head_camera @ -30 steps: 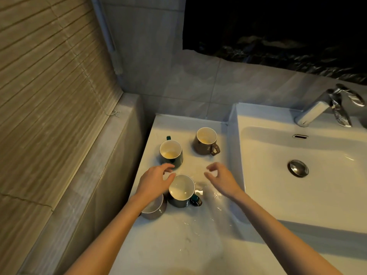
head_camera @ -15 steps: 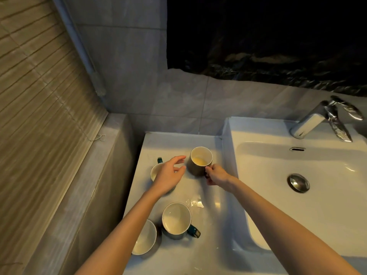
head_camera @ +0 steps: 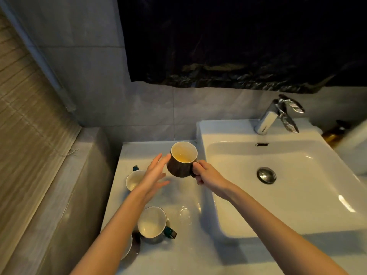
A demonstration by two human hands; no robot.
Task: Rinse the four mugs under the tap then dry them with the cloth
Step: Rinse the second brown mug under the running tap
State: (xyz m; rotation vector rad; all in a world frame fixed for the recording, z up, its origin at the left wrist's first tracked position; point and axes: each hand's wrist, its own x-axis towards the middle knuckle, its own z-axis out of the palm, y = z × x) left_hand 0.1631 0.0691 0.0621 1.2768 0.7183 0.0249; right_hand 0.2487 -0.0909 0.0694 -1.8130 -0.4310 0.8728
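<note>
The right hand (head_camera: 208,175) pinched the handle of the dark brown ceramic mug with a cream inside (head_camera: 179,165), holding it clear of the white counter (head_camera: 178,245) at its far end, just left of the white basin (head_camera: 218,132). The left hand (head_camera: 155,175) was open, its fingers close to the mug's side. A handle-only hold might have slipped on the way to the chrome tap (head_camera: 268,120), or a tilt could have spilled the yellowish dregs. Half a second earlier, that mug stood on the counter.

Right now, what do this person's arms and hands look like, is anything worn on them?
Nothing worn that shows. The left hand and right hand are bare, with no gloves, and both arms are bare down to the picture's edge: no sleeves, watch or bracelet. In this dim light I can make out no rings.
</note>
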